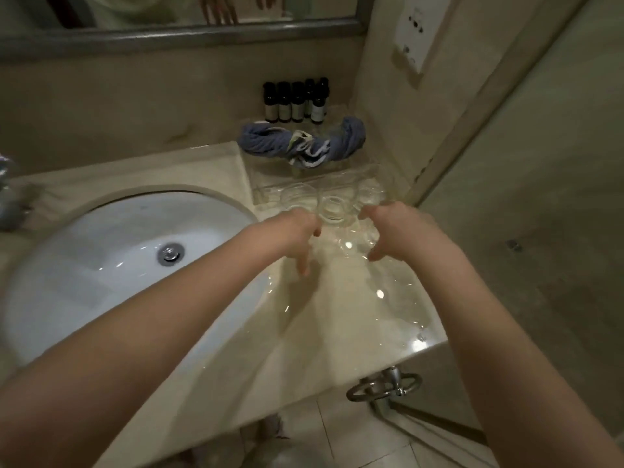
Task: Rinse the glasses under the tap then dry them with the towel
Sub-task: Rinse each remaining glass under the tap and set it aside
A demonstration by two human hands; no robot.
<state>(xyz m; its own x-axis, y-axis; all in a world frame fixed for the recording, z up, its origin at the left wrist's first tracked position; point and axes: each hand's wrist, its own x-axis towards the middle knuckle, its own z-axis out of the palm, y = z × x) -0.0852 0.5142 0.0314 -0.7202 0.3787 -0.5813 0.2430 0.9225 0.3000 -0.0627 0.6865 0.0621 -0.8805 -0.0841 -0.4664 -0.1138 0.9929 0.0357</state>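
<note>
My left hand [297, 228] and right hand [395, 228] hover over the wet cream stone worktop [337, 315], fingers loosely spread, holding nothing. The clear drinking glasses [332, 206] stand upright just beyond both, centred between them. The crumpled blue towel [266, 141] lies farther back.

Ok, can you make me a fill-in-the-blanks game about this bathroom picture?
1. The blue towel lies on the counter just in front of a row of small dark ____.
2. The white sink is on the ____ side of the counter.
3. The clear glasses stand between the towel and the person's two ____.
4. The ____ hand is the one nearer the sink.

Missing words: bottles; left; hands; left
</note>
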